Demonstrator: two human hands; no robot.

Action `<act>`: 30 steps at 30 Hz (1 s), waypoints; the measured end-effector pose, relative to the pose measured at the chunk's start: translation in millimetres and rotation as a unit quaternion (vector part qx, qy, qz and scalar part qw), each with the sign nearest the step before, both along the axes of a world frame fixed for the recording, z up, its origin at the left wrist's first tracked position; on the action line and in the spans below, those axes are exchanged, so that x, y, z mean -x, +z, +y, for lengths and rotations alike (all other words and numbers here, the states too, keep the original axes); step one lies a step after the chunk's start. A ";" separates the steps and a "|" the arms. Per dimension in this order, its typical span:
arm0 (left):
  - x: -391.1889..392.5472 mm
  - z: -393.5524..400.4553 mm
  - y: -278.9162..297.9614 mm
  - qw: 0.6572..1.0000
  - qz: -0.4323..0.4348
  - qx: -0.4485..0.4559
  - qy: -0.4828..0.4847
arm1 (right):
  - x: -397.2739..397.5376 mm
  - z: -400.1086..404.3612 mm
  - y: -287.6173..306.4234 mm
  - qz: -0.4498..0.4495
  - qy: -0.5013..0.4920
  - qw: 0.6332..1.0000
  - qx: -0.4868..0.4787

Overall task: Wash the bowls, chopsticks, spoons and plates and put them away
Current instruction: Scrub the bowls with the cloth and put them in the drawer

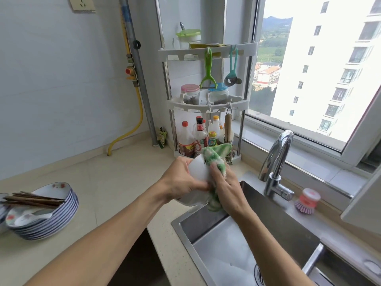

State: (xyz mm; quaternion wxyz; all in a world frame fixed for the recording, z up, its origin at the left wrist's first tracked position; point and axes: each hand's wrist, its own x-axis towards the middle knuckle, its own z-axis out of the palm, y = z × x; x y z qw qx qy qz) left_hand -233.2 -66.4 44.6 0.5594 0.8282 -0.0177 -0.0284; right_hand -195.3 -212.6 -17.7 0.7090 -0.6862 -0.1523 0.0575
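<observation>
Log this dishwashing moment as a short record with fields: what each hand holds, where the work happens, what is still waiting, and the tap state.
left hand: left hand steadies a white bowl, bottom facing the camera
right hand: right hand presses a green and white cloth against the bowl
place: over the left edge of the steel sink
waiting: stack of plates on the counter at left, chopsticks laid across the top, a spoon lying in the top plate
tap: faucet, no water seen running
</observation>
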 end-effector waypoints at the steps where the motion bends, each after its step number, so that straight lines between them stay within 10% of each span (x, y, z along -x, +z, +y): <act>1: 0.3 0.4 0.3 1.000 0.004 0.005 0.003 | -1.6 -2.6 0.6 0.051 0.007 0.998 -0.048; 6: 2.7 6.5 -1.9 0.974 -0.002 0.179 0.138 | 4.2 -1.0 2.1 0.279 0.034 0.928 -0.245; 12: 5.2 -5.5 -3.9 0.902 -0.006 0.289 0.321 | 41.7 48.2 9.3 0.038 -0.035 0.991 -0.119; 23: 25.2 24.3 7.1 0.916 -0.012 0.235 0.325 | 40.6 85.6 12.4 -0.110 -0.003 0.994 -0.026; 30: 73.0 83.7 12.0 0.961 0.022 0.181 0.208 | 24.9 91.5 34.2 0.154 0.106 0.973 -0.133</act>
